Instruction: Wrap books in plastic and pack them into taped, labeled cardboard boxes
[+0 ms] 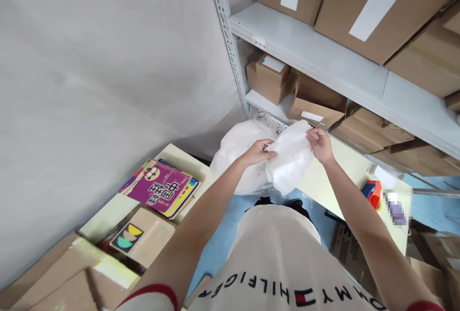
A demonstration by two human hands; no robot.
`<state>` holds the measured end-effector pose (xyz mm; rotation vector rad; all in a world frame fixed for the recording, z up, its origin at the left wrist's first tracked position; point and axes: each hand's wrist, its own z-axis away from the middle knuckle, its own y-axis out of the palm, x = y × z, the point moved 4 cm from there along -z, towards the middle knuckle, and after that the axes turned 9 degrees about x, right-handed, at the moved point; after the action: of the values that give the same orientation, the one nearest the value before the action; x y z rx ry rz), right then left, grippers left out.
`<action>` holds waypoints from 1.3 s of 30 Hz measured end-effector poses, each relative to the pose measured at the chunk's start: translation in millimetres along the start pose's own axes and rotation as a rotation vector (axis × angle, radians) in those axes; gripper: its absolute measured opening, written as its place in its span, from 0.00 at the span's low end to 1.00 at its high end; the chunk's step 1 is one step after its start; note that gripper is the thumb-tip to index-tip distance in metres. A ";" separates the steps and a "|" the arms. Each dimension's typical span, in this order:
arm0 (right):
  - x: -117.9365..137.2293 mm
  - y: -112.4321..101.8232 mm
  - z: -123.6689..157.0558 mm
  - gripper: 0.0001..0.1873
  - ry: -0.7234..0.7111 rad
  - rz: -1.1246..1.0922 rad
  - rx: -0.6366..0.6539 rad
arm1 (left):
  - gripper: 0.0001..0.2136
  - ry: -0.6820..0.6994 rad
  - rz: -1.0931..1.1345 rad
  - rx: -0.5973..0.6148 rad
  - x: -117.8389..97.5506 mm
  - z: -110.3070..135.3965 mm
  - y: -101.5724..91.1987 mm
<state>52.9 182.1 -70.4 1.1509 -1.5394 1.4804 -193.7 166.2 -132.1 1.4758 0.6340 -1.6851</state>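
Observation:
My left hand [258, 152] pinches the left edge of a thin white bag [290, 155], its thumb lying on the near side. With bent fingers, my right hand [319, 143] grips the upper right edge of the same bag. The bag hangs limp between both hands, above the near end of a pale table. Whether anything is inside it I cannot tell. Behind and to the left stands a larger, bulging white plastic bag [239, 153], partly covered by my left hand and the held bag.
On the left, a pale table [104, 215] bears a stack of books [168, 189] and a boxed book [143, 234]. A metal shelf [316, 47] with cardboard boxes rises ahead. The right table [345, 157] holds a red-orange object [374, 195] and a blurred purple item. Cardboard lies lower left.

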 end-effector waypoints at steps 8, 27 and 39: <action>12.8 -33.2 20.4 0.13 -0.041 -0.040 -0.017 | 0.23 0.190 -0.105 0.054 -53.9 -23.0 28.8; 67.9 -72.3 28.0 0.15 -0.023 0.092 0.008 | 0.28 0.263 -0.501 0.388 -121.8 -35.8 66.9; -48.2 -186.8 144.7 0.18 0.374 -0.071 -0.583 | 0.05 -0.152 -0.639 0.461 -30.1 -77.4 41.7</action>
<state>257.0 54.0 -60.8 0.5450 -1.4983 1.0188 -114.8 211.2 -112.7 1.5193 0.7116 -2.5478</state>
